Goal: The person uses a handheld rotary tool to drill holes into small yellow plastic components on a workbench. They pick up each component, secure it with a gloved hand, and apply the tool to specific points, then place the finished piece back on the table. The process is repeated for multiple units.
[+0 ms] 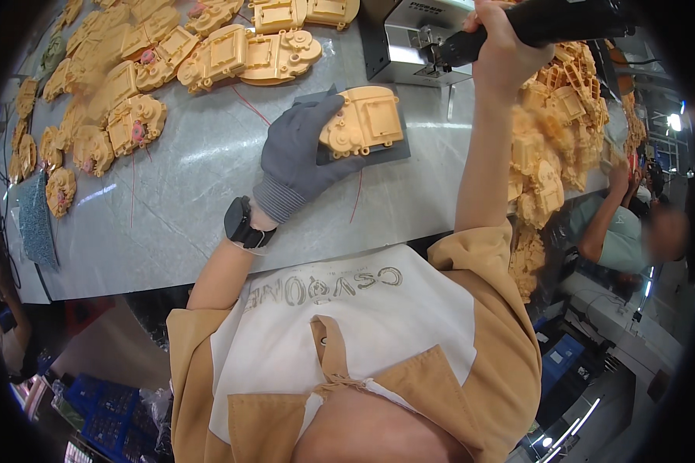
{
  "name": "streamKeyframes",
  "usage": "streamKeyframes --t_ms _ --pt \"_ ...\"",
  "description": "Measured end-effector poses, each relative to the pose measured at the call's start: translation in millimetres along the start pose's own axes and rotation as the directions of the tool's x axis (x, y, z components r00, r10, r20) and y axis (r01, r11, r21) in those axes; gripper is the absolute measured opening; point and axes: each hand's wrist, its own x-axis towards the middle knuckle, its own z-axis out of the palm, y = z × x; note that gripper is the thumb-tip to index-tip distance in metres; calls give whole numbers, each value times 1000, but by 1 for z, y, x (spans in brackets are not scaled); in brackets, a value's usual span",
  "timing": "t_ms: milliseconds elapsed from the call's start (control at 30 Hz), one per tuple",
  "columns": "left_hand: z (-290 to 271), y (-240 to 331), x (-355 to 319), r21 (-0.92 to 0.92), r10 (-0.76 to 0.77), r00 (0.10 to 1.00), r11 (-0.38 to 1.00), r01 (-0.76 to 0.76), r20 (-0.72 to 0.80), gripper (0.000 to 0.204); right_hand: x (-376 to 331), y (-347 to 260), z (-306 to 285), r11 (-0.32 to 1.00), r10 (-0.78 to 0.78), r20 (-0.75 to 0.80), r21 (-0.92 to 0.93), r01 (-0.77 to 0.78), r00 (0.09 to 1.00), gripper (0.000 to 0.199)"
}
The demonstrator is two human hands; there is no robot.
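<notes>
My left hand (295, 148), in a grey glove, grips the left side of a yellow-orange plastic housing (374, 119). The housing lies on a dark flat pad (400, 150) on the grey table, and a thin red wire (357, 199) trails from beneath it. Farther right, my bare right hand (508, 55) is closed around a black electric screwdriver (571, 21). The screwdriver lies nearly level, its tip pointing left at the front of a silver and black screw feeder (417, 35). Whether the tip touches a screw there is too small to tell.
Many similar housings (216, 58) cover the far left of the table, some with red parts and wires. A big heap of housings (552, 147) lies right of my right forearm. A blue-grey textured mat (37, 220) sits at the left edge. Another person (614, 228) is at the far right.
</notes>
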Motion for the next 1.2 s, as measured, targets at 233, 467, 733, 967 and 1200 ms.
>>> streamKeyframes --t_ms 233,467,733,967,1200 --pt "-4 2 -1 25 10 1000 1000 -10 -12 73 -3 4 -5 1000 -10 130 -13 11 992 21" --pt "0 1 -2 -10 14 1000 1000 -14 -5 74 -20 -22 -28 969 -40 50 247 27 998 24" --pt "-4 1 -1 23 -29 999 999 29 16 75 -2 -1 1 998 -57 7 -15 57 998 14" --pt "-2 5 0 -2 -31 999 1000 31 20 74 3 1 -4 1000 8 58 -6 -8 998 15" --pt "-4 3 -1 14 -21 1000 1000 21 11 72 -8 -8 -10 998 49 121 25 -52 991 21"
